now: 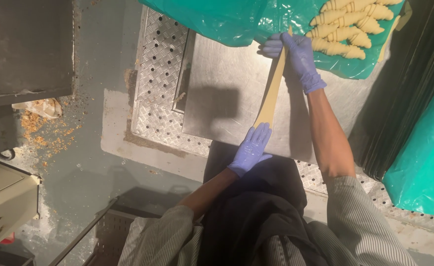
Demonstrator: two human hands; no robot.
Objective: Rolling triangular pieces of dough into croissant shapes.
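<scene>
A long thin strip of pale dough (272,93) lies stretched across the steel worktop (222,93). My left hand (251,148), in a purple glove, presses flat on its near, narrow end. At the strip's far, wider end my right hand (295,54), also gloved, grips the dough with curled fingers. Just beyond that hand, several rolled raw croissants (347,24) sit in rows on a green plastic sheet (227,19).
A perforated checker-plate floor panel (158,59) borders the worktop on the left. Crumbs (45,133) litter the grey floor at the left. A stack of dark trays (404,98) stands to the right, beside more green plastic (426,157).
</scene>
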